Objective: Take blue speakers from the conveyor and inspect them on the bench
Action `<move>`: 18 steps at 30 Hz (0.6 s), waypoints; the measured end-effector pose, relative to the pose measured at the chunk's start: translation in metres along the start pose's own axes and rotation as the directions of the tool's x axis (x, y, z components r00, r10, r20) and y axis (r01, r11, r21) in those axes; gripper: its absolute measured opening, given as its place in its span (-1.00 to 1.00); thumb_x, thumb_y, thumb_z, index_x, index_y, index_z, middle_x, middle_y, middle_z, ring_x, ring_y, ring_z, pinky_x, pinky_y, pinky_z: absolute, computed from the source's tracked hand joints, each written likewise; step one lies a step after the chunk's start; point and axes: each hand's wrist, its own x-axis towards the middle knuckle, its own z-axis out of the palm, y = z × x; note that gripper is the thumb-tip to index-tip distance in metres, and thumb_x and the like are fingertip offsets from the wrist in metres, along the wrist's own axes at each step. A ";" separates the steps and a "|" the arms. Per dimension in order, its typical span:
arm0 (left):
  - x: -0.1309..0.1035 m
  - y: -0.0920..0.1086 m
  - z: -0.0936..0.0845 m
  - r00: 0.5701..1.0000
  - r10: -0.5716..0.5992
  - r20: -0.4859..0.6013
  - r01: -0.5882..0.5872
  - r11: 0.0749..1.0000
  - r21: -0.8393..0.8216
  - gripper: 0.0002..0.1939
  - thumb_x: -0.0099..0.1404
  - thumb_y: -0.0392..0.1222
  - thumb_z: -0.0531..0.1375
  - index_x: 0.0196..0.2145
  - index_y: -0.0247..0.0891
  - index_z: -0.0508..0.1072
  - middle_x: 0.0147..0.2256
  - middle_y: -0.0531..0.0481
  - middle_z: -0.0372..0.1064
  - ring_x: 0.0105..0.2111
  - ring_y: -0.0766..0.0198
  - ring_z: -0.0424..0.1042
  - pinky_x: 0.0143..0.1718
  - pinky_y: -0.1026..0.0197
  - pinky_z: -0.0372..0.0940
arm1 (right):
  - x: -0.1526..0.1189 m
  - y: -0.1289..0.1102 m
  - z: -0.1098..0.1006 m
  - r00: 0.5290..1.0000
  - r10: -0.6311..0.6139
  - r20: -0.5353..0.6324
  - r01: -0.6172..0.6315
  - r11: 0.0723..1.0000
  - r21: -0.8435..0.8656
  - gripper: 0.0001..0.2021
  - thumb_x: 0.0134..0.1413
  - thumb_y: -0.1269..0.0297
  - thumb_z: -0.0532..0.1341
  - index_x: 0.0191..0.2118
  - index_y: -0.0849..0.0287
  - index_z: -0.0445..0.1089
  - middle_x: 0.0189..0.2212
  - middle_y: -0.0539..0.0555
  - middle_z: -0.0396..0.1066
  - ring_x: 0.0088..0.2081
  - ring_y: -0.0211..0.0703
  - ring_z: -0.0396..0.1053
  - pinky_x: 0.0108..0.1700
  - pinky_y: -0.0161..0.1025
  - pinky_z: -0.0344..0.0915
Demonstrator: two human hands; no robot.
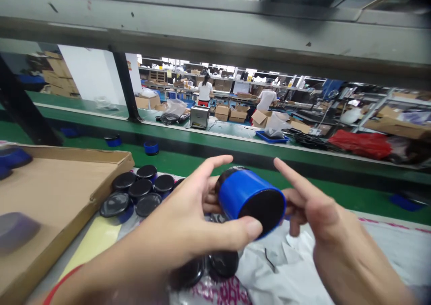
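Writing on the pink-printed bag (218, 294) at bottom centre is unreadable. Blue speaker (249, 200), black-ended, sits mid-frame, gripped by left hand (188, 224); right hand (313, 206) touches it, forefinger extended.

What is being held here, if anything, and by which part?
A blue cylinder with a black end face, lying sideways. The left hand grips its round wall, thumb on the near rim; the right hand touches the far side, forefinger raised.
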 end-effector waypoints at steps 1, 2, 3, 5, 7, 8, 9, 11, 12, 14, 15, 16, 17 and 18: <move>-0.002 0.000 0.002 1.000 0.029 -0.008 -0.028 0.997 0.069 -0.37 0.27 -0.13 0.31 0.26 -0.11 0.26 0.12 -0.17 0.42 0.14 -0.11 0.39 0.14 -0.12 0.36 | 0.002 0.000 0.001 0.998 0.051 0.026 -0.052 0.997 0.065 -0.39 0.32 -0.26 -0.26 0.31 -0.26 0.16 -0.26 -0.02 0.58 -0.32 -0.17 0.56 -0.35 -0.32 0.51; -0.005 -0.001 0.004 0.998 0.061 -0.011 -0.059 0.989 0.137 -0.39 0.29 -0.16 0.28 0.26 -0.12 0.25 0.13 -0.17 0.41 0.15 -0.09 0.38 0.15 -0.11 0.35 | 0.005 -0.002 0.003 0.993 0.063 0.103 -0.077 0.988 0.136 -0.35 0.26 -0.33 -0.19 0.31 -0.21 0.19 -0.12 0.00 0.57 -0.17 -0.13 0.55 -0.19 -0.28 0.52; -0.008 -0.002 0.005 0.995 0.101 -0.009 -0.097 0.973 0.207 -0.41 0.31 -0.20 0.26 0.26 -0.14 0.24 0.15 -0.17 0.40 0.17 -0.06 0.36 0.17 -0.09 0.34 | 0.007 -0.004 0.006 0.977 0.037 0.211 -0.082 0.975 0.209 -0.32 0.19 -0.37 -0.06 0.30 -0.18 0.20 0.05 -0.01 0.50 0.01 -0.09 0.49 -0.01 -0.24 0.46; -0.014 -0.005 0.006 0.981 0.192 0.003 -0.181 0.922 0.341 -0.45 0.35 -0.26 0.20 0.25 -0.21 0.20 0.18 -0.17 0.36 0.22 0.07 0.29 0.26 0.04 0.23 | 0.012 -0.012 0.015 0.917 -0.078 0.390 -0.053 0.948 0.315 -0.31 0.07 -0.26 0.24 0.29 -0.20 0.20 0.24 -0.09 0.32 0.21 -0.10 0.31 0.20 -0.28 0.28; -0.022 -0.007 0.005 0.966 0.260 0.008 -0.235 0.860 0.452 -0.47 0.39 -0.32 0.15 0.26 -0.29 0.15 0.25 -0.19 0.25 0.28 0.20 0.17 0.35 0.20 0.04 | 0.015 -0.018 0.024 0.884 -0.161 0.439 0.004 0.942 0.337 -0.33 0.01 0.01 0.42 0.23 -0.26 0.21 0.20 -0.18 0.35 0.20 -0.20 0.32 0.19 -0.38 0.24; -0.026 -0.008 0.004 0.963 0.268 0.006 -0.235 0.833 0.500 -0.47 0.39 -0.37 0.12 0.28 -0.31 0.12 0.29 -0.19 0.17 0.32 0.25 0.09 0.37 0.24 -0.06 | 0.015 -0.019 0.028 0.890 -0.175 0.421 0.035 0.947 0.319 -0.35 0.01 0.12 0.44 0.20 -0.27 0.22 0.17 -0.22 0.37 0.16 -0.24 0.34 0.15 -0.42 0.25; -0.032 -0.008 0.002 0.966 0.260 0.002 -0.220 0.813 0.539 -0.45 0.40 -0.40 0.09 0.30 -0.31 0.08 0.33 -0.19 0.08 0.34 0.26 0.02 0.39 0.26 -0.13 | 0.015 -0.019 0.032 0.896 -0.182 0.406 0.058 0.953 0.298 -0.37 0.02 0.19 0.44 0.18 -0.26 0.21 0.14 -0.22 0.37 0.12 -0.27 0.36 0.11 -0.45 0.27; -0.044 -0.008 -0.004 0.979 0.203 -0.016 -0.155 0.796 0.585 -0.40 0.40 -0.38 0.09 0.33 -0.26 0.01 0.38 -0.13 -0.06 0.37 0.25 -0.07 0.40 0.28 -0.19 | 0.014 -0.017 0.036 0.905 -0.181 0.385 0.078 0.960 0.270 -0.39 0.01 0.27 0.43 0.14 -0.22 0.19 0.08 -0.18 0.37 0.04 -0.30 0.39 0.02 -0.48 0.32; -0.052 -0.008 -0.006 0.984 0.172 -0.042 -0.114 0.794 0.597 -0.39 0.41 -0.32 0.11 0.34 -0.23 0.01 0.38 -0.08 -0.07 0.37 0.26 -0.07 0.39 0.31 -0.20 | 0.014 -0.015 0.038 0.913 -0.176 0.369 0.085 0.964 0.251 -0.39 0.02 0.31 0.41 0.13 -0.20 0.17 0.06 -0.15 0.36 0.01 -0.30 0.39 0.00 -0.48 0.33; -0.069 -0.011 -0.012 0.979 0.143 -0.142 -0.030 0.800 0.599 -0.42 0.42 -0.19 0.15 0.32 -0.18 0.07 0.34 0.03 0.03 0.33 0.30 0.05 0.37 0.41 -0.16 | 0.014 -0.011 0.042 0.931 -0.171 0.322 0.108 0.973 0.203 -0.41 0.03 0.37 0.38 0.11 -0.15 0.15 0.06 -0.10 0.35 -0.02 -0.29 0.41 -0.04 -0.46 0.35; -0.080 -0.015 -0.014 0.968 0.144 -0.206 0.006 0.807 0.591 -0.46 0.42 -0.16 0.15 0.29 -0.14 0.12 0.31 0.08 0.09 0.29 0.31 0.13 0.35 0.44 -0.11 | 0.015 -0.010 0.044 0.937 -0.171 0.305 0.121 0.977 0.176 -0.42 0.04 0.36 0.36 0.11 -0.13 0.14 0.08 -0.07 0.34 -0.02 -0.27 0.42 -0.05 -0.44 0.36; -0.092 -0.020 -0.017 0.952 0.137 -0.273 0.047 0.816 0.576 -0.49 0.41 -0.19 0.15 0.27 -0.09 0.16 0.28 0.13 0.14 0.25 0.32 0.19 0.34 0.44 -0.05 | 0.016 -0.008 0.047 0.940 -0.164 0.298 0.124 0.981 0.149 -0.44 0.06 0.34 0.35 0.12 -0.11 0.13 0.11 -0.04 0.34 0.00 -0.24 0.42 -0.06 -0.41 0.37; -0.106 -0.027 -0.019 0.935 0.119 -0.334 0.093 0.827 0.555 -0.50 0.40 -0.21 0.15 0.26 -0.05 0.20 0.26 0.16 0.17 0.22 0.30 0.25 0.32 0.39 0.02 | 0.019 -0.007 0.049 0.943 -0.148 0.298 0.116 0.986 0.124 -0.45 0.07 0.32 0.34 0.12 -0.09 0.12 0.12 -0.01 0.34 0.02 -0.21 0.43 -0.07 -0.39 0.39; -0.121 -0.035 -0.021 0.919 0.071 -0.387 0.155 0.838 0.523 -0.50 0.39 -0.22 0.16 0.24 -0.01 0.22 0.25 0.17 0.18 0.21 0.26 0.27 0.31 0.33 0.08 | 0.022 -0.005 0.053 0.943 -0.129 0.307 0.102 0.990 0.102 -0.46 0.07 0.29 0.34 0.11 -0.08 0.13 0.11 0.01 0.36 0.03 -0.18 0.43 -0.08 -0.37 0.40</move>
